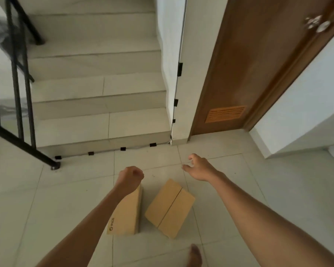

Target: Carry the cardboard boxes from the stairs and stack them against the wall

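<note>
Bare toes of one foot show at the bottom edge, on the pale tiled floor. Both forearms reach forward from the lower corners. The left hand is curled into a loose fist with nothing in it; it hangs over the top edge of the left cardboard box, and I cannot tell whether it touches the box. The right hand is spread, fingers relaxed and slightly bent, empty, above the bare floor beyond the boxes.

Both boxes sit on the floor, short of the stairs. The left one has a small printed logo on its side and is partly hidden by the left forearm. The right cardboard box lies just beside it across a narrow gap, turned at an angle, with a dark seam running along its top.

A black railing runs down the left side of the stairs to a foot on the floor. Small black clips dot the base of the lowest step. Right of the stairs a white wall corner stands, then a brown door with a low vent and a metal knob, and another white wall at far right.
</note>
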